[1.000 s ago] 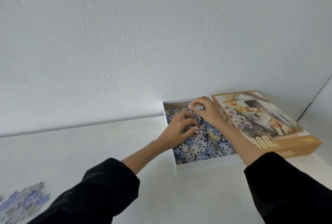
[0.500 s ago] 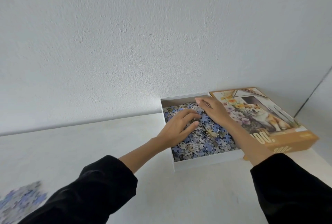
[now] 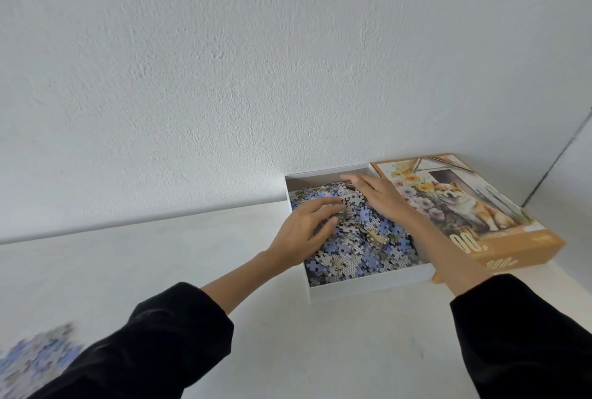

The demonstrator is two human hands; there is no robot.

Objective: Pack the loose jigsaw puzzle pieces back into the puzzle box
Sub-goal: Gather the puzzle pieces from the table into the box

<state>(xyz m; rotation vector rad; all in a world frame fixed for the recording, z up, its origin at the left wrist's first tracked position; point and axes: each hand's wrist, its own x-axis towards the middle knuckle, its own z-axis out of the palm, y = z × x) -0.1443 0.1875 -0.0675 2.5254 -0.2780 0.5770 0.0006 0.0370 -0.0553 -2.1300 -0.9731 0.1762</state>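
A white puzzle box [image 3: 368, 286] stands against the wall, filled with a heap of blue, white and beige puzzle pieces [image 3: 362, 248]. My left hand [image 3: 307, 229] lies flat on the left side of the heap, fingers spread and lightly bent. My right hand [image 3: 378, 195] rests palm down on the far side of the heap, fingers straight and pointing left. Neither hand grips a piece. A patch of loose pieces [image 3: 35, 357] lies on the table at the lower left, blurred and partly cut off by the frame.
The box lid [image 3: 480, 206], orange with a dog and flowers printed on it, lies right of the box, touching it. A white wall runs right behind both. The white table [image 3: 160, 254] stretches left and toward me.
My right hand, which pinched pieces at the back of the box, has flattened onto the heap. My left hand's fingers have spread out over the pieces. The camera view shifted slightly.
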